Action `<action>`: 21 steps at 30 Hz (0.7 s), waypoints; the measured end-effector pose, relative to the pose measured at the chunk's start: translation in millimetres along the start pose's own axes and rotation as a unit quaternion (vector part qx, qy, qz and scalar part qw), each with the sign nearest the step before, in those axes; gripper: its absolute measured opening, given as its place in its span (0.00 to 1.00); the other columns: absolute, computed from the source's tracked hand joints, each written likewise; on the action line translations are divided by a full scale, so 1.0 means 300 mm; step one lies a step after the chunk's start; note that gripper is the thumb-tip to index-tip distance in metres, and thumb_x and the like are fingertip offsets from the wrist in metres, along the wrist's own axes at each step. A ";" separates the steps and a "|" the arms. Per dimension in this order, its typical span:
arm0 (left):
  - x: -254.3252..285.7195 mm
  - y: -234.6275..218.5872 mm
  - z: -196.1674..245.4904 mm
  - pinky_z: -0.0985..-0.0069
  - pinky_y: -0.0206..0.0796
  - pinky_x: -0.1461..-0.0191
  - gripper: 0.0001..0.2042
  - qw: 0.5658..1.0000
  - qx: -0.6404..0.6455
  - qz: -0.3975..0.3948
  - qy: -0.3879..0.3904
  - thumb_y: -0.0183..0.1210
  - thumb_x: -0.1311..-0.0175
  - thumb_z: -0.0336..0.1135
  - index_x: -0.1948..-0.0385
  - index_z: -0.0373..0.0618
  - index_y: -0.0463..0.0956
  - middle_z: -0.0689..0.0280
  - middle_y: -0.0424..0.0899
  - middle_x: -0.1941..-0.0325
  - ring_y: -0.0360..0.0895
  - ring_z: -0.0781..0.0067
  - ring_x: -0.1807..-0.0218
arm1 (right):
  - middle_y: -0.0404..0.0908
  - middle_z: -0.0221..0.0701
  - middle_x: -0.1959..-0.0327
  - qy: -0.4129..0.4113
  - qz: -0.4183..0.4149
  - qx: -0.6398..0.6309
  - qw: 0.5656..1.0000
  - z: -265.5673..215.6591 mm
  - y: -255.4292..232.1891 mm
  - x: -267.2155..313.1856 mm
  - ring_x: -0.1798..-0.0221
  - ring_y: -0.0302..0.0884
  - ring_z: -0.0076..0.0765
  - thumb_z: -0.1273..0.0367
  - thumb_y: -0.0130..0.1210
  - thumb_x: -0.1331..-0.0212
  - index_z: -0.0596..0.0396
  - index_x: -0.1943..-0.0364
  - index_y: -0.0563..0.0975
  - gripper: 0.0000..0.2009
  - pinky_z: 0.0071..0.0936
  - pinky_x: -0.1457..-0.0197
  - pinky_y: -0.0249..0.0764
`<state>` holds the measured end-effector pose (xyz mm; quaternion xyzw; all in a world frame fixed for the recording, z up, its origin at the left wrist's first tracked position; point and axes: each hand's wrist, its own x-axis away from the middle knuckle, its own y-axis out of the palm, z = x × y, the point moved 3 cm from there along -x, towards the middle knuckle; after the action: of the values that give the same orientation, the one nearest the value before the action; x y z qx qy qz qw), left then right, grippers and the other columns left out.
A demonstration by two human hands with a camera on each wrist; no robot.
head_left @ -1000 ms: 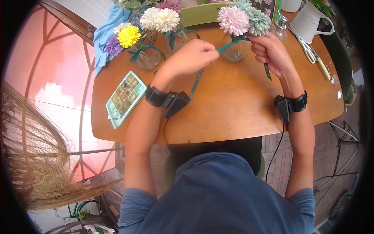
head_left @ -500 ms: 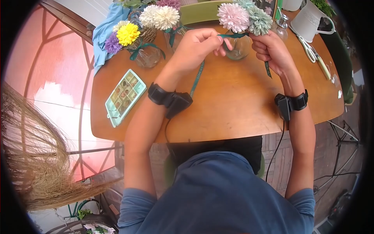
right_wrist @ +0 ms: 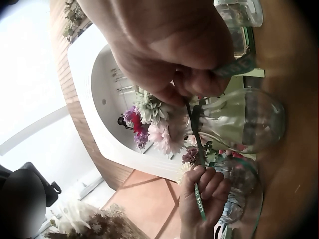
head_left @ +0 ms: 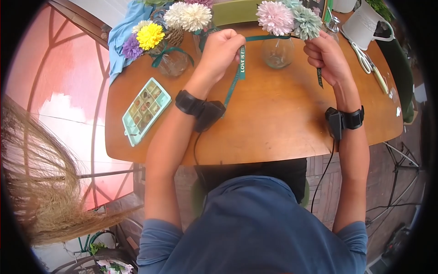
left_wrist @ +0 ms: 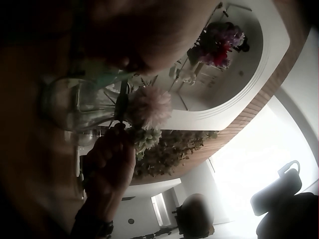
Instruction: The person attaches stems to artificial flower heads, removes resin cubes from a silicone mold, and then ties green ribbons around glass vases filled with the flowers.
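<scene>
A green ribbon with white lettering (head_left: 242,61) runs across the neck of a clear glass vase (head_left: 278,54), stretched between both hands. The left hand (head_left: 221,51) pinches one side of it, and a long tail hangs down to the table. On the other side the right hand (head_left: 327,55) pinches the ribbon, with a short end dangling below the fist. Pink (head_left: 275,18) and pale green (head_left: 306,23) flowers stand in the vase. In the right wrist view the ribbon crosses the neck of the vase (right_wrist: 249,119), close under the blooms.
Left of the hands stands another vase (head_left: 172,64) with yellow and purple flowers and a ribbon bow. A mint tray with small compartments (head_left: 147,112) lies at the left. Scissors (head_left: 360,58) and a white pitcher (head_left: 365,27) are at the right.
The left hand has shifted up and left and now grips the ribbon with closed fingers. The right hand has moved slightly right. The ribbon between them is drawn out straight.
</scene>
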<state>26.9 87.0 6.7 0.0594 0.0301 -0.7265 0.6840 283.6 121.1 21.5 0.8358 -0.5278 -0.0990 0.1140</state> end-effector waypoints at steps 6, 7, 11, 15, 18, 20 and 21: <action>-0.004 -0.002 -0.014 0.80 0.63 0.72 0.09 1.000 0.008 0.016 -0.008 0.57 0.35 0.29 0.76 0.45 0.69 0.71 0.73 0.76 0.70 0.81 0.76 | 0.56 0.11 0.82 0.038 0.005 0.127 0.991 -0.038 0.021 0.030 0.81 0.47 0.10 0.66 0.52 0.32 0.48 0.63 0.76 0.04 0.15 0.80 0.43; -0.005 -0.005 -0.016 0.80 0.64 0.72 0.09 1.000 0.008 0.015 -0.009 0.57 0.35 0.29 0.75 0.45 0.69 0.71 0.74 0.76 0.70 0.81 0.76 | 0.56 0.11 0.82 0.060 -0.010 0.152 0.986 -0.041 0.025 0.036 0.81 0.47 0.10 0.65 0.53 0.32 0.49 0.63 0.77 0.05 0.16 0.80 0.44; -0.006 -0.007 -0.016 0.82 0.63 0.74 0.07 0.999 0.042 0.021 0.000 0.61 0.38 0.28 0.75 0.43 0.72 0.70 0.76 0.78 0.72 0.81 0.78 | 0.63 0.13 0.80 0.021 -0.057 0.172 0.983 -0.015 0.007 0.023 0.79 0.53 0.13 0.63 0.56 0.34 0.51 0.62 0.79 0.08 0.16 0.77 0.50; 0.012 0.011 0.010 0.81 0.67 0.69 0.07 0.999 0.036 -0.028 -0.006 0.60 0.35 0.29 0.73 0.45 0.71 0.72 0.75 0.75 0.73 0.82 0.74 | 0.75 0.19 0.73 -0.014 -0.054 0.257 0.965 0.018 0.023 0.013 0.76 0.63 0.15 0.64 0.57 0.35 0.55 0.63 0.79 0.09 0.14 0.73 0.58; 0.043 0.056 0.045 0.83 0.66 0.69 0.06 0.996 0.033 -0.077 0.012 0.61 0.36 0.28 0.71 0.45 0.72 0.72 0.77 0.74 0.74 0.84 0.73 | 0.81 0.25 0.67 0.065 -0.112 0.212 0.969 0.021 0.043 0.014 0.72 0.72 0.17 0.65 0.57 0.36 0.57 0.62 0.78 0.09 0.12 0.69 0.65; 0.078 0.116 0.071 0.85 0.66 0.68 0.05 0.994 0.003 -0.105 0.034 0.62 0.37 0.27 0.68 0.44 0.74 0.73 0.78 0.73 0.74 0.86 0.72 | 0.82 0.29 0.64 0.103 -0.140 0.151 0.973 0.023 0.060 0.018 0.69 0.77 0.19 0.65 0.56 0.35 0.58 0.60 0.77 0.10 0.13 0.65 0.70; 0.095 0.142 0.074 0.86 0.65 0.68 0.05 0.991 -0.011 -0.127 0.031 0.62 0.37 0.27 0.68 0.43 0.74 0.73 0.79 0.73 0.74 0.87 0.72 | 0.82 0.30 0.63 0.104 -0.146 0.122 0.976 0.032 0.077 0.023 0.66 0.79 0.20 0.64 0.56 0.35 0.59 0.59 0.77 0.11 0.15 0.62 0.73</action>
<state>66.7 53.3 26.8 0.0702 0.0671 -0.8046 0.5858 264.1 104.4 18.8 0.9173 -0.3934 0.0379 0.0496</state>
